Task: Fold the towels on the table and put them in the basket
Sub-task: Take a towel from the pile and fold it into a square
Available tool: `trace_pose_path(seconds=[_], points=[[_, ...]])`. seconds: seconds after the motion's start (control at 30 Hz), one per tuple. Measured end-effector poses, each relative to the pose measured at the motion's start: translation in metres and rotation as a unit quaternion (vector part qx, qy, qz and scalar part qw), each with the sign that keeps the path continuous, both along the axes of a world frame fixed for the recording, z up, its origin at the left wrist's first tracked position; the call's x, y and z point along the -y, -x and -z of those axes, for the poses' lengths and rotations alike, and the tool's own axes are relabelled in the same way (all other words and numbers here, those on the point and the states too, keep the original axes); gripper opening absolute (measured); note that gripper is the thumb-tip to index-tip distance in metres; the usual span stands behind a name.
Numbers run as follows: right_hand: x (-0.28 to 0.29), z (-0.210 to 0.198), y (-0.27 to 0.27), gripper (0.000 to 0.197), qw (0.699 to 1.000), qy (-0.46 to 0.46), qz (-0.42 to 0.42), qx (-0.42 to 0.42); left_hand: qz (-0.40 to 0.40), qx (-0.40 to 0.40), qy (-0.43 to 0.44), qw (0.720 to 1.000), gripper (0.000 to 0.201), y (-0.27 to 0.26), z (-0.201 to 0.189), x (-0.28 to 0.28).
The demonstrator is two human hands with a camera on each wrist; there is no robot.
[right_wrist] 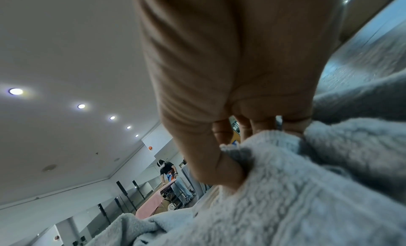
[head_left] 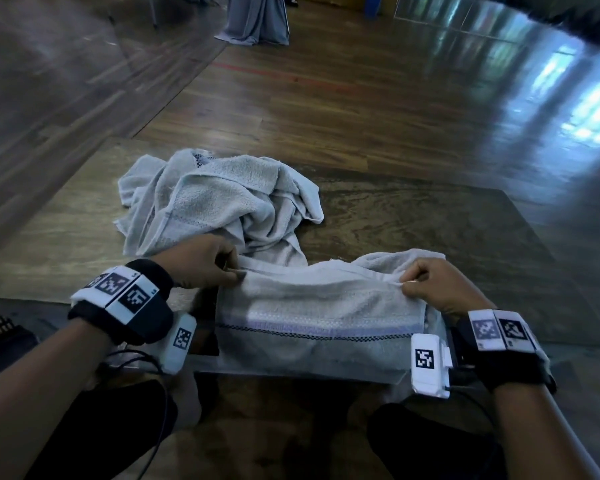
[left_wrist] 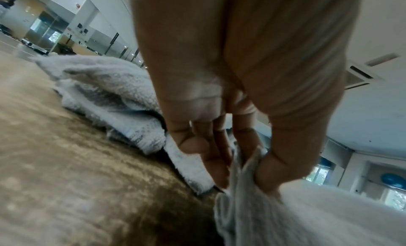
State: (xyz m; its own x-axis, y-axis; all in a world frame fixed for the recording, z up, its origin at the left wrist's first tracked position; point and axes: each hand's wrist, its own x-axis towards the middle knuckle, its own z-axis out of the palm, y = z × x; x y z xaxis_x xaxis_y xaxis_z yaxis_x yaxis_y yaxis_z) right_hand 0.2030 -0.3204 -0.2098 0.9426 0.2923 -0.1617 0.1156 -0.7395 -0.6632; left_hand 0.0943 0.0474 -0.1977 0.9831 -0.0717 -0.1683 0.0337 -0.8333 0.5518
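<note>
Between the left hand (head_left: 205, 261) and the right hand (head_left: 437, 285), each pinching a top corner, the towel (head_left: 319, 306) stretches with its long axis running hand to hand, draped over the near table (head_left: 430, 223) edge, the crumpled towels (head_left: 219, 199) lying just beyond the left hand.

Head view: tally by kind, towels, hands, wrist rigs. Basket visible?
Towels: 2, held towel and crumpled pile (the pile may hide more)
Hands: 2, left hand, right hand, each pinching the held towel
Wrist rigs: 2, left rig, right rig
Baskets: 0 in view
Total: 6
</note>
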Motion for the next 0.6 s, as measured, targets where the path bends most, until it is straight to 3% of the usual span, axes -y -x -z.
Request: trace_pose_path(seconds=[0.1, 0.27, 0.47, 0.6], points=[[0.003, 0.0, -0.001, 0.018, 1.0, -0.016, 0.013, 0.002, -0.038, 0.076, 0.029, 0.996, 0.013, -0.001, -0.001, -0.003], [0.001, 0.002, -0.001, 0.016, 1.0, -0.016, 0.018, -0.005, -0.048, 0.104, 0.057, 0.992, 0.01, -0.003, 0.004, -0.007], [-0.002, 0.0, -0.003, 0.019, 1.0, -0.012, 0.007, -0.018, -0.018, 0.05, 0.212, 0.976, 0.005, -0.004, 0.0, -0.005], [-0.012, 0.006, -0.005, 0.017, 0.999, 0.007, 0.037, -0.006, -0.01, 0.019, 0.21, 0.977, 0.004, -0.006, 0.001, 0.002]])
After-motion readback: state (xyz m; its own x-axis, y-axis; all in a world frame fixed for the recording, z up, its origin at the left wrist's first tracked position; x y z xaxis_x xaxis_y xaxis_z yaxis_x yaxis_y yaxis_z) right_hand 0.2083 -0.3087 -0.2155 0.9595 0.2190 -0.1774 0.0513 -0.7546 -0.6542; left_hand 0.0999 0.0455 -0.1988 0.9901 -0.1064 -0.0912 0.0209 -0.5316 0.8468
